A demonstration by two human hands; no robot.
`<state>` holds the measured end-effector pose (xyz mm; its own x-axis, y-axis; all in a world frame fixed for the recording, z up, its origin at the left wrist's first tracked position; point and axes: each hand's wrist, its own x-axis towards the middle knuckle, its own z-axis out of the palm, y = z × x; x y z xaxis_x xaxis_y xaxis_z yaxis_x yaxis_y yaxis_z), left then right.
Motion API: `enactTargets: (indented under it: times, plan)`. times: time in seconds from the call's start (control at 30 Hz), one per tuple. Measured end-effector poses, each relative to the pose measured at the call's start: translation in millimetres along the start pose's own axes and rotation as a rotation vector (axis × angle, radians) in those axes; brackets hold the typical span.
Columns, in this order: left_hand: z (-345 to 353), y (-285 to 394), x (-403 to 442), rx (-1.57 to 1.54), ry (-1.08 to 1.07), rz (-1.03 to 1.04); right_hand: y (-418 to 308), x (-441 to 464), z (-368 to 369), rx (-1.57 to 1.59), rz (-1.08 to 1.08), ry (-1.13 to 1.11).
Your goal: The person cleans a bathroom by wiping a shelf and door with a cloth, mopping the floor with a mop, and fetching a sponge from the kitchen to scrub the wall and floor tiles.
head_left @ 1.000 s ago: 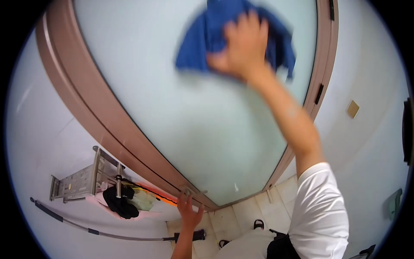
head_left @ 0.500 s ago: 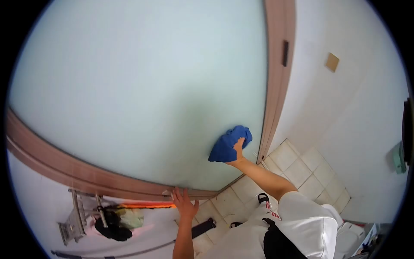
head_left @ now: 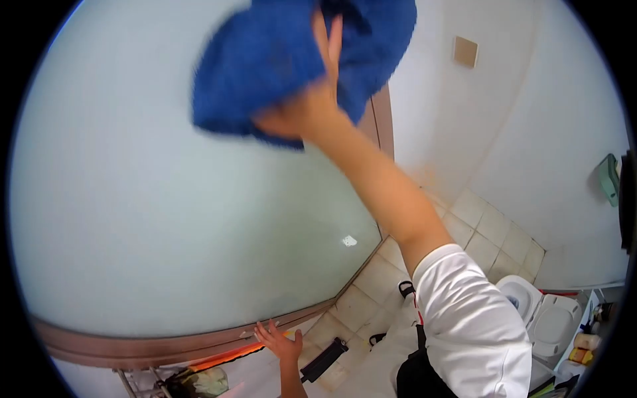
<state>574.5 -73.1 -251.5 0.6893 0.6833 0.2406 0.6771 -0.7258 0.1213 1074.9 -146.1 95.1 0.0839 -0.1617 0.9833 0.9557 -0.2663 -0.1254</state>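
Note:
A blue cloth (head_left: 265,66) is in my right hand (head_left: 312,113), raised high in front of the frosted glass door (head_left: 152,212). The fingers lie across the folds, and motion blurs hand and cloth. Whether the cloth touches the glass, I cannot tell. My left hand (head_left: 280,341) is low down at the door's brown frame (head_left: 133,348), fingers spread and holding nothing. On the lower right of the glass a small white patch (head_left: 349,241) shows.
Floor tiles (head_left: 371,278) run below the door. A toilet (head_left: 521,295) and a shelf with bottles (head_left: 587,341) stand at the lower right. A green holder (head_left: 608,179) hangs on the right wall. Metal rails with cloths (head_left: 206,381) are at the lower left.
My right hand has lifted the blue cloth from low on the glass to high up, nearer to the camera. The white patch has come into sight. My left hand stays by the frame as the view shifts.

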Motion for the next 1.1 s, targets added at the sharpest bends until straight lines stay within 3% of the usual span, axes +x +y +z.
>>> enactTargets:
  times: [0.07, 0.2, 0.3, 0.43, 0.57, 0.63, 0.7, 0.77, 0.83, 0.9, 0.97, 1.03, 1.1]
  plan:
    - [1, -3, 2, 0.012, 0.006, 0.023, 19, -107, -7, -0.040, 0.121, -0.096]
    - [9, -4, 2, 0.040, -0.008, 0.054, 35, -343, -46, -0.080, 0.654, -0.340]
    - [13, -4, 1, 0.100, -0.018, 0.064, 26, -420, -71, -0.115, 0.925, -0.419]
    - [6, 1, -1, 0.110, -0.047, 0.074, 57, -384, -61, -0.141, 0.886, -0.241]
    - [4, 3, -1, 0.144, -0.116, 0.001, 133, -227, -43, -0.106, 0.641, -0.013]
    - [2, 10, 0, 0.137, -0.121, -0.002, 176, -128, -49, 0.077, 0.627, -0.003]
    - [6, 11, 5, 0.150, -0.114, -0.002, 208, -86, -48, 0.208, 0.651, 0.002]
    - [12, 15, 9, 0.158, -0.104, -0.051, 233, -136, -43, 0.165, 0.741, 0.000]
    - [23, 12, 12, 0.156, -0.065, -0.058, 258, -229, -45, 0.181, 0.964, 0.029]
    - [26, 14, 12, 0.188, -0.089, -0.101, 278, -330, -72, 0.323, 1.245, 0.196]
    - [32, 20, 14, 0.218, -0.110, -0.133, 297, -466, -91, 0.220, 1.665, 0.082]
    - [31, 21, 15, 0.263, -0.138, -0.158, 285, -501, -105, 0.086, 1.832, -0.030]
    - [37, 16, 16, 0.283, -0.134, -0.142, 271, -477, -98, 0.074, 1.878, -0.013]
